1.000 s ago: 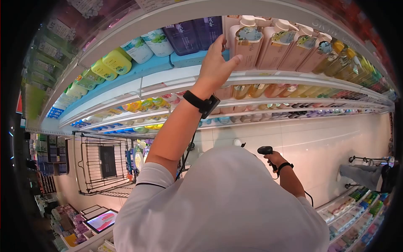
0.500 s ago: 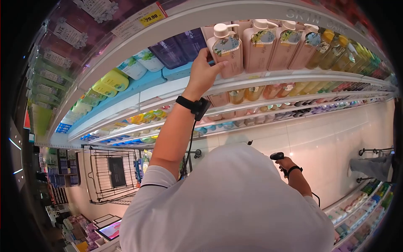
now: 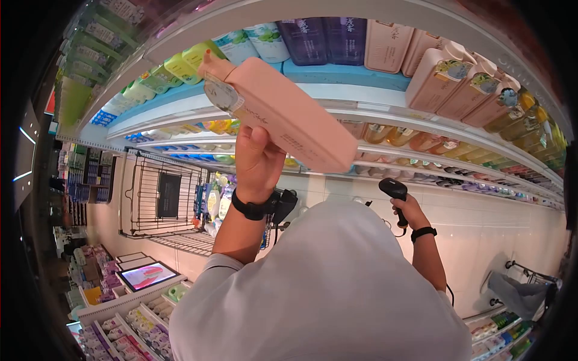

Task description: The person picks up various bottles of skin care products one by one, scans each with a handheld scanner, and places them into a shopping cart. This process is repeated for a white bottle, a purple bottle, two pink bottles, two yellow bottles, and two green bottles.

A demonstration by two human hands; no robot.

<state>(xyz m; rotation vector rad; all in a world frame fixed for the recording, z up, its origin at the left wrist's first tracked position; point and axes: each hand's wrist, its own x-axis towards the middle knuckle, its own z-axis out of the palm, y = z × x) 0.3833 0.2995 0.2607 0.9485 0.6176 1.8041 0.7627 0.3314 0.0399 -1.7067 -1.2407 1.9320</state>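
Note:
My left hand [image 3: 256,159] grips a large pink pump bottle [image 3: 283,111], held tilted in front of the shelves with its cap toward the upper left. A black band sits on that wrist. My right hand [image 3: 408,210] holds a black handheld scanner [image 3: 394,192] with its head raised toward the bottle. More pink pump bottles [image 3: 460,84] stand on the upper shelf [image 3: 373,102] to the right, and dark purple bottles [image 3: 325,36] stand behind the held one.
A wire shopping cart [image 3: 165,207] with several products stands left of me. Yellow and green bottles [image 3: 174,66] fill the shelf's left part. A small screen [image 3: 147,275] and low product racks lie at lower left. Another cart [image 3: 524,283] is at right.
My left hand has pulled the pink bottle off the upper shelf and brought it down, tilted. My right hand has lifted the scanner higher toward it.

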